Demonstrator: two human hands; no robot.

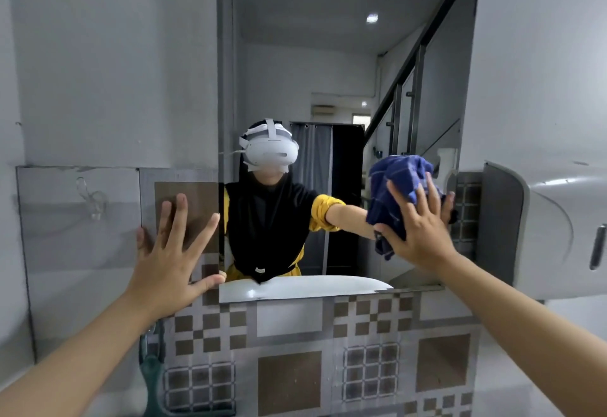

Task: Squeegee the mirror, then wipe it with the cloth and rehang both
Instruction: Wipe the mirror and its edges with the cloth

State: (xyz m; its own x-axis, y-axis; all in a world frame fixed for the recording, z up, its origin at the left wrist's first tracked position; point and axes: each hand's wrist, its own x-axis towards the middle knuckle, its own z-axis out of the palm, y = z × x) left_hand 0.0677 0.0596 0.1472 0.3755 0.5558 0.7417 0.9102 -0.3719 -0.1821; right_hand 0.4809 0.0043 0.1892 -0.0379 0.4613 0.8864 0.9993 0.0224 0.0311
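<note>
The tall mirror (328,55) hangs on the wall straight ahead. My right hand (418,219) presses a crumpled blue cloth (394,180) flat against the mirror's lower right part, fingers spread over it. My left hand (170,252) rests open on the tiled wall at the mirror's left edge, thumb touching the glass near its lower corner. A green squeegee (152,374) hangs on the wall below my left forearm, partly hidden by it.
A clear plastic hook (93,200) sticks to the wall tile at the left. A white dispenser (555,232) juts from the wall right of the mirror. Patterned brown and grey tiles (295,367) cover the wall below the mirror.
</note>
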